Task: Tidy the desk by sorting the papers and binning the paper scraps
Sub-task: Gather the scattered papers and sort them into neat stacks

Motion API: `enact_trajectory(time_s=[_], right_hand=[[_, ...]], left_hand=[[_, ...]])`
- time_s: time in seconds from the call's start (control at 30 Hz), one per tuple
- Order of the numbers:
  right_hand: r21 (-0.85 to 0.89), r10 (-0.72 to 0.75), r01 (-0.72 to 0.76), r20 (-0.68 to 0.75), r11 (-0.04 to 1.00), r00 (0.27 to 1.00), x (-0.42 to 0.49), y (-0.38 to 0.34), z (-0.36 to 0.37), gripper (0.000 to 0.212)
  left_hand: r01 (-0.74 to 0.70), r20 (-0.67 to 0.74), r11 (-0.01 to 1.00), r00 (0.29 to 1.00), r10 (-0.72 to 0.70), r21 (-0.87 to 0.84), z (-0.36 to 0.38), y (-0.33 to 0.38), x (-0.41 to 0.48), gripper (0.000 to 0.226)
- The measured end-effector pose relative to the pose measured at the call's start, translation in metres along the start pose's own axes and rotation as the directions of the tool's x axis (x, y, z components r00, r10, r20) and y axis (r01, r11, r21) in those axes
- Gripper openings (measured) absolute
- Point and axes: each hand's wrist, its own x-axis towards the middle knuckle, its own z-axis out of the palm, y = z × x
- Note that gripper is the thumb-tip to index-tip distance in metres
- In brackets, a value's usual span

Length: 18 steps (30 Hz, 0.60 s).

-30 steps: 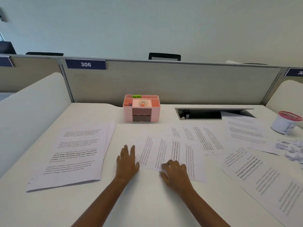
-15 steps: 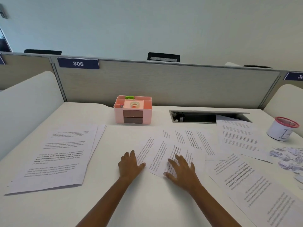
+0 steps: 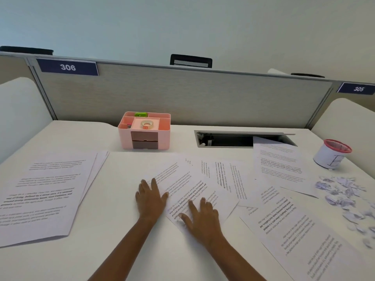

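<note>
Head view, the only angle here. The white matte surface (image 3: 121,230) is covered in printed A4 paper. Dead centre there's a tilted white printed sheet (image 3: 186,185), thin and flat, turned at an angle to the surface edge. The left grip (image 3: 151,196) lies flat at that sheet's 9 o'clock edge, fingers straight and relaxed, thumb touching the paper, nothing clenched. The right grip (image 3: 203,220) is pressed palm-down on the sheet's 6 o'clock corner with its fingers spread, also holding nothing.

Out at 9 o'clock sits a fanned stack of white printed pages (image 3: 46,195), edges slightly offset. Under the tilted sheet, toward 2 o'clock, a sideways white printed page (image 3: 227,177) pokes out. There's a big upside-down printed page (image 3: 300,236) at 4 o'clock, and another printed page (image 3: 282,165) further back at 2 o'clock, its far corner over the rectangular grey cable hatch (image 3: 223,139).

The heap of crumpled white paper scraps (image 3: 345,193) is at 3 o'clock, loose and jagged. Just behind it is a round white cup with a red mesh rim (image 3: 330,156).

At 12 o'clock sits a boxy pink plastic desk organiser (image 3: 144,131) with a roll of clear tape (image 3: 146,124) on top, backed by a grey fabric divider (image 3: 182,94).
</note>
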Motion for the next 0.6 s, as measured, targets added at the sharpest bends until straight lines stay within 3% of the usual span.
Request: enact_trajectory(time_s=[0.13,0.23,0.27,0.3,0.4,0.6], right_hand=[[0.12,-0.035,0.033,0.014,0.992,0.999,-0.002,-0.011,-0.01,0.055],[0.235,-0.042,0.054,-0.056,0.971,0.998,0.002,0.009,-0.021,0.046],[0.213,-0.04,0.056,-0.08,0.976,0.996,0.005,0.02,-0.023,0.045],[0.171,-0.031,0.047,-0.097,0.984,0.995,0.007,0.033,-0.025,0.046],[0.071,0.051,-0.042,-0.124,0.997,0.991,0.012,0.074,-0.026,0.048],[-0.034,0.094,-0.095,-0.042,0.995,0.995,0.008,0.106,-0.008,0.06]], left_hand=[[-0.041,0.058,0.999,0.998,0.039,0.02,0.014,0.008,-0.012,0.084],[-0.082,0.14,0.994,0.987,0.072,0.067,0.007,0.001,-0.009,0.149],[-0.083,0.167,0.993,0.983,0.069,0.08,0.004,-0.003,-0.004,0.157],[-0.075,0.197,0.994,0.979,0.058,0.079,0.002,-0.008,0.0,0.152],[-0.071,0.219,0.994,0.974,0.051,0.085,-0.002,-0.024,0.012,0.093],[-0.022,0.237,0.993,0.972,-0.005,0.112,-0.008,-0.057,0.023,0.081]])
